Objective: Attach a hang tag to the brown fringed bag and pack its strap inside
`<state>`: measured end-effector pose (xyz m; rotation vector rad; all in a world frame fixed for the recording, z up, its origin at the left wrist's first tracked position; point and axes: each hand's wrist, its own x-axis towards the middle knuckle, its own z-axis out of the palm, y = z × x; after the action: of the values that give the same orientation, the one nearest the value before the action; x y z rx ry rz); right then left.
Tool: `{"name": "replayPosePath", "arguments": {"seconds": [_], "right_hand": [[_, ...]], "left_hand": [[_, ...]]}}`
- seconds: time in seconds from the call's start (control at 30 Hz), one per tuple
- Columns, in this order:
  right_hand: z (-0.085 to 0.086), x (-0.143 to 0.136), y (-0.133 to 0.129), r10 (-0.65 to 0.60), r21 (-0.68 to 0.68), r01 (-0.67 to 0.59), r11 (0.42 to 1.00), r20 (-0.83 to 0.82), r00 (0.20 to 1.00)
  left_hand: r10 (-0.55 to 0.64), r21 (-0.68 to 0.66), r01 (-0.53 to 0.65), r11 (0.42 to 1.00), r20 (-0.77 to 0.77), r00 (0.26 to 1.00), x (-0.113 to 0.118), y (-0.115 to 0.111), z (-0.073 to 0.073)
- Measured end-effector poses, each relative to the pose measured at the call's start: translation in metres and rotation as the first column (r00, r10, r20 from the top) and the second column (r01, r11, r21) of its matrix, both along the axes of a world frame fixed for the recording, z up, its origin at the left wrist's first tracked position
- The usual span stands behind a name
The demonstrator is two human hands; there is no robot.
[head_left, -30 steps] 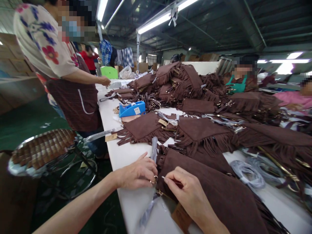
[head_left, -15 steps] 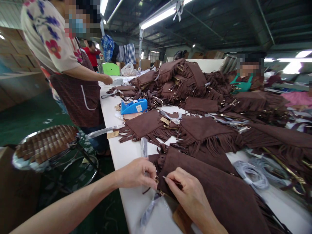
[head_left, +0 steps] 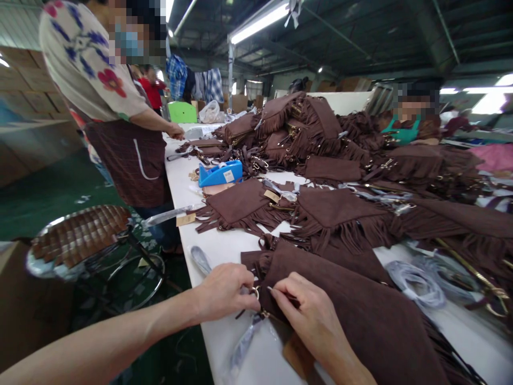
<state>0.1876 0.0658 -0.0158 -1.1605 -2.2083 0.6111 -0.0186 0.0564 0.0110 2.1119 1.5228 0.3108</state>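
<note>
A dark brown fringed bag [head_left: 344, 305] lies on the white table in front of me. My left hand [head_left: 226, 291] is closed at the bag's left corner on a plastic-wrapped strap [head_left: 199, 259], whose free end sticks out behind the hand. A gold metal ring [head_left: 255, 292] shows at its fingertips. Over the bag, my right hand [head_left: 308, 307] is pinched closed, thumb and forefinger facing the ring; what it grips is mostly hidden. Below the hands hang another plastic-wrapped strap piece [head_left: 245, 342] and a brown tag [head_left: 298, 355].
More brown fringed bags [head_left: 238, 202] spread across the table, with a tall pile [head_left: 300, 125] behind. A blue tape dispenser [head_left: 220, 174] stands at the left. Coiled wrapped straps [head_left: 414, 283] lie right. A co-worker [head_left: 124, 139] stands left, near a stool [head_left: 82, 235].
The wrapped strap behind my left hand has swung from upright to leaning left. My left hand has turned slightly; my right hand stays nearly in place.
</note>
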Motion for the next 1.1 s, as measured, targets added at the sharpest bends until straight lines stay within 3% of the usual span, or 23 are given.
{"name": "replayPosePath", "arguments": {"seconds": [0.17, 0.4, 0.77, 0.9, 1.1], "right_hand": [[0.001, 0.0, 0.001, 0.007, 0.016, -0.008, 1.0, 0.029, 1.0], [0.005, -0.001, -0.001, 0.032, 0.02, -0.032, 0.999, 0.036, 0.999], [0.004, -0.015, 0.004, 0.016, 0.274, -0.128, 0.953, 0.376, 0.926], [0.012, -0.018, 0.009, 0.046, 0.236, -0.169, 0.957, 0.451, 0.891], [0.022, -0.019, 0.015, 0.157, 0.122, -0.229, 0.966, 0.43, 0.889]], "left_hand": [[-0.019, -0.088, 0.03, 0.996, 0.123, 0.992, 0.0, 0.0, 0.005], [0.027, -0.085, -0.025, 0.996, 0.024, 0.999, 0.001, 0.001, 0.002], [0.079, -0.105, -0.061, 0.993, 0.176, 0.981, -0.001, -0.001, -0.004], [0.098, -0.134, -0.072, 0.988, 0.201, 0.975, 0.0, -0.001, -0.003], [0.069, -0.11, -0.044, 0.993, 0.231, 0.97, 0.002, -0.002, -0.002]]}}
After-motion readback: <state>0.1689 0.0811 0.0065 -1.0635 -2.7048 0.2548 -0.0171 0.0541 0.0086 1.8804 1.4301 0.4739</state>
